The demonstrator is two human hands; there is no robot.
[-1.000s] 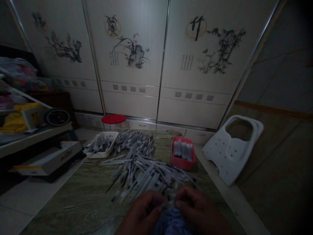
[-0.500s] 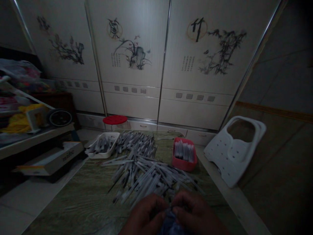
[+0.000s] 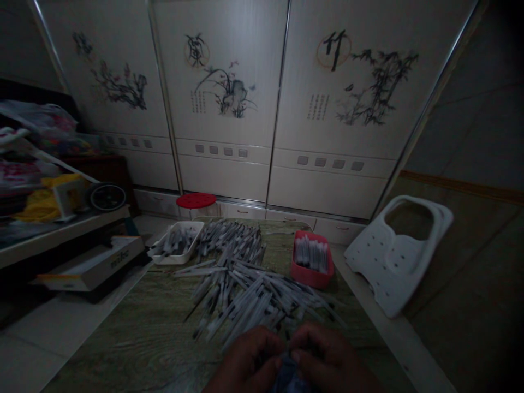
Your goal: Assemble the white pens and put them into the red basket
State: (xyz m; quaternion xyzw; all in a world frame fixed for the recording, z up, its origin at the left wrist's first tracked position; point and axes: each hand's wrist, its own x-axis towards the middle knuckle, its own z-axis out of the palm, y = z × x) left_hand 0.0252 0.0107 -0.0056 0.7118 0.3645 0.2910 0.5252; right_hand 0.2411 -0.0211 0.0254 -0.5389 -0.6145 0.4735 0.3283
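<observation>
At the bottom of the view my left hand [image 3: 251,360] and my right hand [image 3: 325,357] meet close together, fingers curled and thumbs pressed in. Both are closed at the fingertips around something small and dark that I cannot make out. Just beyond them lies a big loose pile of slim, pen-like sticks [image 3: 249,305], whitish and clear with dark ends. Bluish patterned cloth [image 3: 289,376] shows below, between the hands. Dim light hides the finer detail.
On the wood-grain table [image 3: 135,333], a white tray [image 3: 196,245] at the far left and a pink basket [image 3: 311,277] at the right hold similar sticks. A red stool [image 3: 196,200] stands behind. To the right leans a white plastic chair or folded seat [image 3: 401,256].
The whole view has shifted slightly, with the scene sitting a little further right. Both hands stay together in the same closed pose; the pile and containers look the same.
</observation>
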